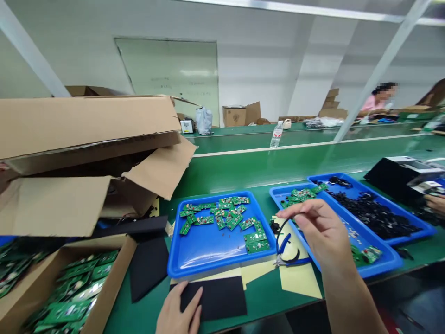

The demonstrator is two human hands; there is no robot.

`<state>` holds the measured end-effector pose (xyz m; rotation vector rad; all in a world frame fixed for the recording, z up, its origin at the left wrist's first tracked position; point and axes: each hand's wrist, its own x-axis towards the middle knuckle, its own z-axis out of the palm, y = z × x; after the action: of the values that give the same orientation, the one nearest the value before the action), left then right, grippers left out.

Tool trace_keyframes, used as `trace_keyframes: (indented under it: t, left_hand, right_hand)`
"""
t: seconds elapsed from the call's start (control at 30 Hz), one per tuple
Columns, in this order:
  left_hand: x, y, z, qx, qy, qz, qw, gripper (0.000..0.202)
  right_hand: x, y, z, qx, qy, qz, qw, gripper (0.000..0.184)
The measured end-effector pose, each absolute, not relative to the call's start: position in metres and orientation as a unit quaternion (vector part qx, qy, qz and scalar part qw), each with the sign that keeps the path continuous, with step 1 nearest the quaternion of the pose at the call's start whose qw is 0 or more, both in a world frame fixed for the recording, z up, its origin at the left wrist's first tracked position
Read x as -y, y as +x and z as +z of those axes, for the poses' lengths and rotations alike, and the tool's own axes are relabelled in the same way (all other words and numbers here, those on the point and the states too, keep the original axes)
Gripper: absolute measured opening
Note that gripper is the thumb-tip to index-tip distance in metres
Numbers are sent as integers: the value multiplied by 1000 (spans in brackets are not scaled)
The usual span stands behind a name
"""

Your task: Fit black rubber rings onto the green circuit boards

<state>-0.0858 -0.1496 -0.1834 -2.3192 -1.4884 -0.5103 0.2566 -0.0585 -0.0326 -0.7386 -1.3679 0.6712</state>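
Your left hand (pixel 179 311) lies open, its fingers resting on a black foam sheet (pixel 215 299) and gripping nothing. Your right hand (pixel 321 232) is raised with fingers curled, and you cannot tell whether it pinches anything. Just below it lie blue-handled pliers (pixel 287 256) on yellow paper (pixel 299 280), beside a blue tray (pixel 382 269) of green circuit boards (pixel 371 253).

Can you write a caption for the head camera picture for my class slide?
Left hand on a black sheet, right hand above blue-handled pliers, beside a blue tray of green circuit boards.
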Motion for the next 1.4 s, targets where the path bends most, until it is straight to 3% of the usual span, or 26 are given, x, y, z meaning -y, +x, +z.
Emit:
trace_keyframes:
  t: [0.2, 0.3, 0.4, 0.5, 0.63, 0.8, 1.07, 1.23, 1.4]
  left_hand:
    - [155, -61, -170, 565, -791, -175, 159, 34]
    - [148, -59, -137, 577, -790, -199, 62, 36]
    - [121, -50, -103, 609, -776, -143, -75, 35]
    - [68, -30, -85, 626, -765, -106, -109, 30]
    - [-3, 4, -90, 667, -729, -60, -140, 43]
    - [-36, 25, -103, 707, -681, -47, -183, 35]
    - [-38, -8, -95, 658, -630, -203, -359, 30]
    - [-28, -4, -52, 544, -586, -380, -464, 41]
    - [-7, 9, -10, 414, -579, -463, -527, 45]
  right_hand:
    - [34, 224, 8, 599, -207, 296, 715, 15]
    - [30, 215, 17, 578, -210, 291, 734, 18]
    - [28, 213, 19, 557, -209, 284, 752, 19]
    - [25, 213, 18, 530, -215, 277, 772, 18]
    - [21, 214, 16, 511, -220, 285, 781, 17]
    - [16, 216, 10, 500, -255, 290, 775, 17]
    - [12, 214, 7, 522, -242, 294, 764, 19]
    - [11, 207, 3, 555, -247, 300, 735, 20]
    - [10, 199, -2, 606, -274, 271, 696, 21]
